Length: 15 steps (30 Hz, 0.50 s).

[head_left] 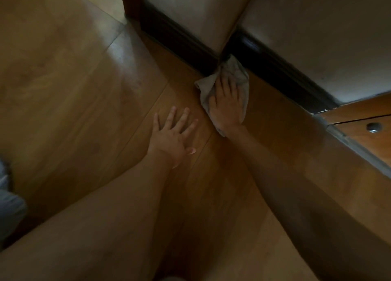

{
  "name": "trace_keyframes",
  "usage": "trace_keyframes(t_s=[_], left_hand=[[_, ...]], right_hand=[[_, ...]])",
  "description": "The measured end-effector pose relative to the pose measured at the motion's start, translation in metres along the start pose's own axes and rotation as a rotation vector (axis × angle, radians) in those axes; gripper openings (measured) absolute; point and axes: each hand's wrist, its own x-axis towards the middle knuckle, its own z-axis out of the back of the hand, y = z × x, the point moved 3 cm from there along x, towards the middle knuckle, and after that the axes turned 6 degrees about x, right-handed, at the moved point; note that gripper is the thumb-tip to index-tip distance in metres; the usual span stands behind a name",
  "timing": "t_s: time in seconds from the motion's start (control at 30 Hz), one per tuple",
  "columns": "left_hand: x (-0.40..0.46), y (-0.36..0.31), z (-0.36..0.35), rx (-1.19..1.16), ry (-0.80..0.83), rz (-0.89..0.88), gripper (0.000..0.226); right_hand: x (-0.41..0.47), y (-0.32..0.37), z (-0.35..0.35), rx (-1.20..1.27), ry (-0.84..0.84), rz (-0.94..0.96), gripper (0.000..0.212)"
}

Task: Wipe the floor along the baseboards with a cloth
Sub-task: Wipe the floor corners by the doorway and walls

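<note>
Cloth [237, 73] on floor [84, 79] at baseboard [186, 45] corner, under flat, spread right hand [226, 105] w/ no pinch. Left hand [172, 135] splayed on floor, empty. Likely soft, light, bunches easily; best pressed mid-cloth.

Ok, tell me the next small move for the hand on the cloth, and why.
Probably slide the right hand and grey cloth rightward along the dark baseboard. The cloth's tip already sits in the wall corner, the hand presses flat on it, and the left hand braces on the wooden floor.
</note>
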Motion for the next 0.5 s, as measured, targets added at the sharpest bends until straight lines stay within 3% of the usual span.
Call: trace_keyframes(t_s=[0.17, 0.33, 0.5], left_hand=[[0.000, -0.001, 0.001, -0.001, 0.004, -0.001, 0.077], [0.000, -0.001, 0.003, -0.006, 0.012, -0.003, 0.077], [0.000, -0.001, 0.002, -0.009, 0.010, 0.000, 0.077]], right_hand=[[0.020, -0.008, 0.008, 0.029, 0.022, -0.041, 0.059], [0.009, -0.003, 0.006, -0.025, 0.026, 0.050, 0.059], [0.045, -0.018, 0.013, -0.057, 0.009, -0.076, 0.057]])
